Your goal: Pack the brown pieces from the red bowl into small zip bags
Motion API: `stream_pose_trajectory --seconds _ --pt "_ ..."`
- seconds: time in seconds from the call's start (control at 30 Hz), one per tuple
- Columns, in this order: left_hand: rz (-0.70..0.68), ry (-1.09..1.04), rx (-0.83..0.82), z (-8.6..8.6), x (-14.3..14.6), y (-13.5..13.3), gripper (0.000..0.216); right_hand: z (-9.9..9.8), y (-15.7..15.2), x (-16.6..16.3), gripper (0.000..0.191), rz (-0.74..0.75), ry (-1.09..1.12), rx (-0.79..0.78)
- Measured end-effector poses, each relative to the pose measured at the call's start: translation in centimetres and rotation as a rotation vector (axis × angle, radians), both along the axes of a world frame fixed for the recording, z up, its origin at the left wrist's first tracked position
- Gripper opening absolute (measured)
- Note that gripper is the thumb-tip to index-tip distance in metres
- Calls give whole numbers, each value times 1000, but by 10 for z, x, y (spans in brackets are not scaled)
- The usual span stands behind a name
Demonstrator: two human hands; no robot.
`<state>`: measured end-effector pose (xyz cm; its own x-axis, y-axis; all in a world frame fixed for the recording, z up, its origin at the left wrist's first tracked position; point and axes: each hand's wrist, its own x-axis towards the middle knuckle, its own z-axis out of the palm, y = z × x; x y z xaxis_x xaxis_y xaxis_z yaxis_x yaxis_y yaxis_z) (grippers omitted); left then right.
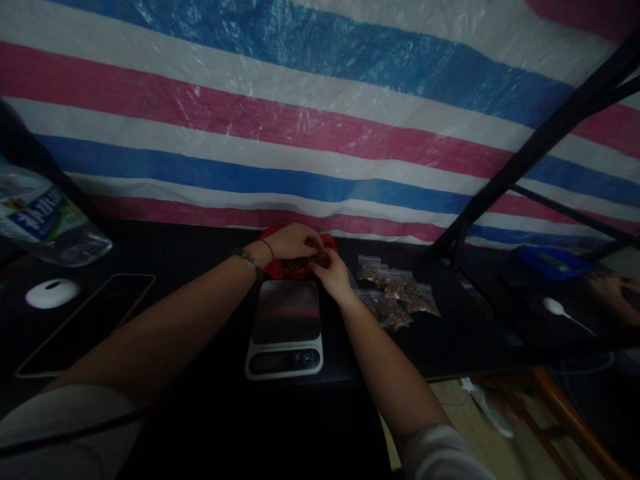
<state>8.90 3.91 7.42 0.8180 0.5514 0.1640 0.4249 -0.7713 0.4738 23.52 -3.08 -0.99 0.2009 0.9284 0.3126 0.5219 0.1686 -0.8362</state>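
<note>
Both of my hands meet at a red bag or bowl [275, 268] of brown bits behind a small digital scale [286, 328] on the dark table. My left hand [295, 241] curls over the top of the red container, fingers closed. My right hand [331, 275] pinches something small at the container's right edge; what it holds is too dark to name. The scale's steel platform is bare. Several small clear zip bags [397, 292] filled with brown material lie just right of my right hand.
A phone [87, 320] lies at left beside a white round object [52, 293] and a plastic water bottle [45, 220]. A striped tarp [320, 120] hangs behind. At right, a black frame bar [530, 153], a white spoon [563, 312], a blue pack and another person's hand [613, 288].
</note>
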Motion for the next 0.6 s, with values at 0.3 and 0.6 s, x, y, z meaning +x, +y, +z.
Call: stream_pose_trajectory --seconds 0.3,0.6 --pt "319 107 167 -15 -19 31 33 -2 4 5 37 -65 101 86" --pt "390 410 160 -55 0 50 30 2 6 12 37 -138 5 40"
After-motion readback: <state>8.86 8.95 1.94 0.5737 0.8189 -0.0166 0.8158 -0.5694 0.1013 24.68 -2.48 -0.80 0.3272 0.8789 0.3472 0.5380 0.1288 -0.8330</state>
